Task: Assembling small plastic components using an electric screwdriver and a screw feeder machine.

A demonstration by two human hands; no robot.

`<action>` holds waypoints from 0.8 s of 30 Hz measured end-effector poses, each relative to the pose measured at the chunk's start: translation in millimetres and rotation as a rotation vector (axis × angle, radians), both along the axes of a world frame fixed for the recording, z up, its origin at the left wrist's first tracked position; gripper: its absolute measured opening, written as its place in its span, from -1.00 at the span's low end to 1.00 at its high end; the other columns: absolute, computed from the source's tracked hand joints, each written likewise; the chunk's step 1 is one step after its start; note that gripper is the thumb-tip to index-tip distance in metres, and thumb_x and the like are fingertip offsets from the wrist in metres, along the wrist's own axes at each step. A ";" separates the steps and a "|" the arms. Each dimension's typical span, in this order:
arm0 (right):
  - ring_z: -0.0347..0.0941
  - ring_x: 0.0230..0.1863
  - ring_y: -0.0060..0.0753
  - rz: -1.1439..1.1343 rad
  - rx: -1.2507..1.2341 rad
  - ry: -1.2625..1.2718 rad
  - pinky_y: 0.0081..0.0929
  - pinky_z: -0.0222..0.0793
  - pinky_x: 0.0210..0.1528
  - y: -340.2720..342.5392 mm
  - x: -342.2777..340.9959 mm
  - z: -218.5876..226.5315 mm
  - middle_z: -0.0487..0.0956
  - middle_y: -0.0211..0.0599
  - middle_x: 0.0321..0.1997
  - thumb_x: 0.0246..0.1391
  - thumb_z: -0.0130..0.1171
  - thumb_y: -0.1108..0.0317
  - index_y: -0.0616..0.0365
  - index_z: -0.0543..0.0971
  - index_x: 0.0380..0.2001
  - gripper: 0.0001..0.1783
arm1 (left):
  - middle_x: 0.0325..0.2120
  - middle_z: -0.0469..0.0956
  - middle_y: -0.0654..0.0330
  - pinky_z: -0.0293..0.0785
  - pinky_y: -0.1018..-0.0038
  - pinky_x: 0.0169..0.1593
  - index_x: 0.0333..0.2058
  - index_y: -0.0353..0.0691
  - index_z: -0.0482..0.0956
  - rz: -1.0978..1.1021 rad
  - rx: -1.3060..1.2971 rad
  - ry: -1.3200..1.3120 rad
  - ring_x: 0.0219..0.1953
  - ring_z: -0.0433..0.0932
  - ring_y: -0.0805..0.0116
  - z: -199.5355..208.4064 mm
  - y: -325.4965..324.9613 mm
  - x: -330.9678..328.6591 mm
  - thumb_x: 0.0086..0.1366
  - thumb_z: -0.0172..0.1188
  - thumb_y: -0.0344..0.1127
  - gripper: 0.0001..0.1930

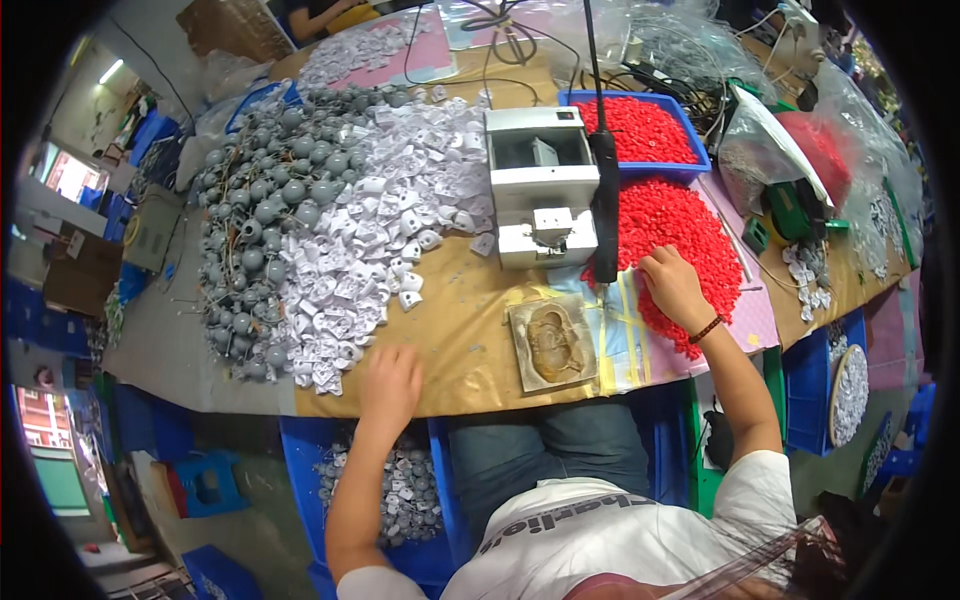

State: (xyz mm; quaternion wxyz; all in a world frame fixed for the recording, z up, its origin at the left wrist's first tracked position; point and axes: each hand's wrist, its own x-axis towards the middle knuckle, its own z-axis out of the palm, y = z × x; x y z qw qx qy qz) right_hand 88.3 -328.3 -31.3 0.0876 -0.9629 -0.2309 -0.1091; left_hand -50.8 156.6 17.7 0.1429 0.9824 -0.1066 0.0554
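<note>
My right hand (676, 288), with a beaded bracelet at the wrist, is at the left side of a heap of small red plastic parts (700, 240). Its fingertips are pinched together on a small red part, mostly hidden by the fingers. Near the table's front edge, my left hand (391, 382) lies with its fingers stretched forward and nothing visible in them. Beyond it spreads a pile of white plastic shell pieces (340, 290). Between my hands sits a square block with a rounded hollow (553, 345). Behind that stands a white and grey benchtop machine (543, 185).
Grey rounded parts with wires (265, 205) are heaped at the left. A blue tray (690, 172) of red parts stands behind the red heap. A black upright bar (605, 200) rises beside the machine. Plastic bags and a green tool (795, 210) lie at the right.
</note>
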 end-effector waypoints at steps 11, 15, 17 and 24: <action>0.53 -0.14 -0.11 0.040 -0.096 -0.003 -0.17 0.51 -0.15 7.9 10.9 8.1 0.58 -0.25 -0.30 0.00 0.24 0.39 0.13 0.59 -0.42 -0.92 | -0.03 0.53 0.00 0.58 0.16 -0.07 -0.05 -0.26 0.55 0.111 0.230 -0.191 -0.01 0.48 -0.06 -71.7 -12.7 99.4 0.13 0.29 -0.50 -0.64; 0.62 -0.26 -0.19 -0.017 0.357 0.157 -0.26 0.53 -0.23 5.9 4.0 35.2 0.65 -0.23 -0.34 -0.02 0.31 0.50 0.19 0.58 -0.37 -0.88 | -0.03 0.53 -0.01 0.62 0.23 -0.10 -0.04 -0.28 0.55 0.137 0.122 -0.141 -0.06 0.52 -0.04 -54.9 -19.0 95.8 0.16 0.32 -0.50 -0.64; 0.63 -0.33 -0.30 -0.048 0.574 0.281 -0.35 0.53 -0.28 3.1 -5.2 40.9 0.67 -0.24 -0.37 0.01 0.32 0.54 0.22 0.58 -0.34 -0.87 | -0.05 0.53 -0.01 0.62 0.26 -0.09 -0.04 -0.28 0.56 0.126 -0.202 -0.076 -0.10 0.55 -0.01 -14.9 -48.4 85.3 0.18 0.34 -0.50 -0.65; 0.57 -0.35 -0.40 0.244 0.770 0.418 -0.47 0.50 -0.32 64.9 -39.2 46.9 0.61 -0.29 -0.35 0.15 0.35 0.48 0.20 0.63 -0.23 -0.87 | -0.06 0.54 0.06 0.41 0.09 0.24 -0.25 -0.22 0.64 -0.184 -0.577 -0.071 0.15 0.46 -0.10 -32.2 -157.9 35.3 0.09 0.47 -0.43 -0.76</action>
